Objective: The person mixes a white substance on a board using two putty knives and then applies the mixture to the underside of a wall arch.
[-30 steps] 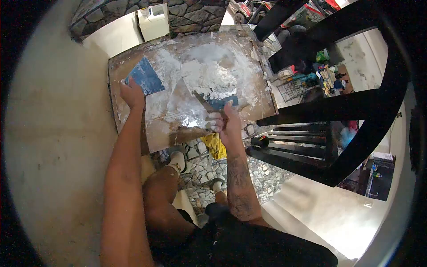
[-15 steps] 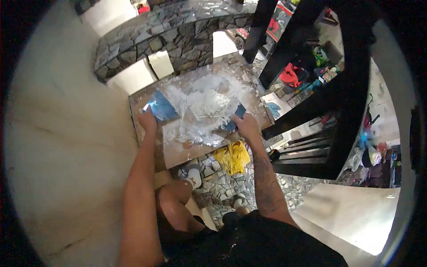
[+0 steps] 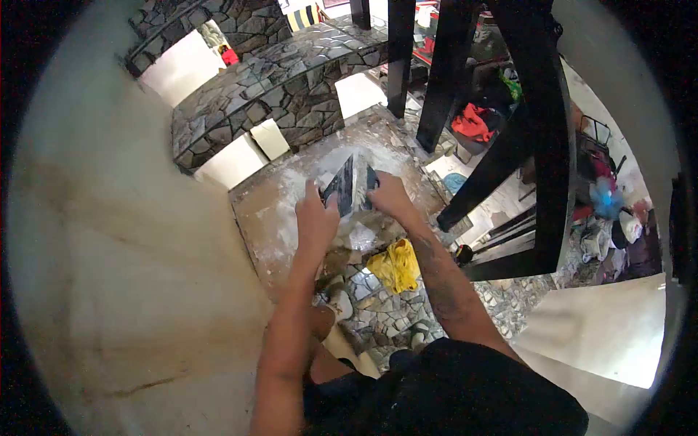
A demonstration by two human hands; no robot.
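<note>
My left hand [image 3: 318, 214] is closed around the near edge of a wide flat plastering blade [image 3: 340, 189], held tilted over the board. Opposite it, my right hand [image 3: 390, 196] grips a smaller dark putty knife [image 3: 372, 178]. White paste [image 3: 360, 174] shows between the two blades, which are close together with their faces turned toward each other. Below them lies a brown board [image 3: 251, 200], smeared with white plaster [image 3: 389, 154]. A crumpled clear plastic piece [image 3: 361, 237] shows near the board's front edge.
A yellow cloth [image 3: 396, 267] lies just in front of the board on the stone-patterned floor [image 3: 378, 314]. Black railing posts [image 3: 494, 167] stand close on my right. A plain wall [image 3: 145, 254] rises on the left; stone-clad steps [image 3: 291, 94] climb behind the board.
My left hand has swung right from the board's left side, bringing its blade up beside the putty knife. White paste now shows between the blades. The view has shifted.
</note>
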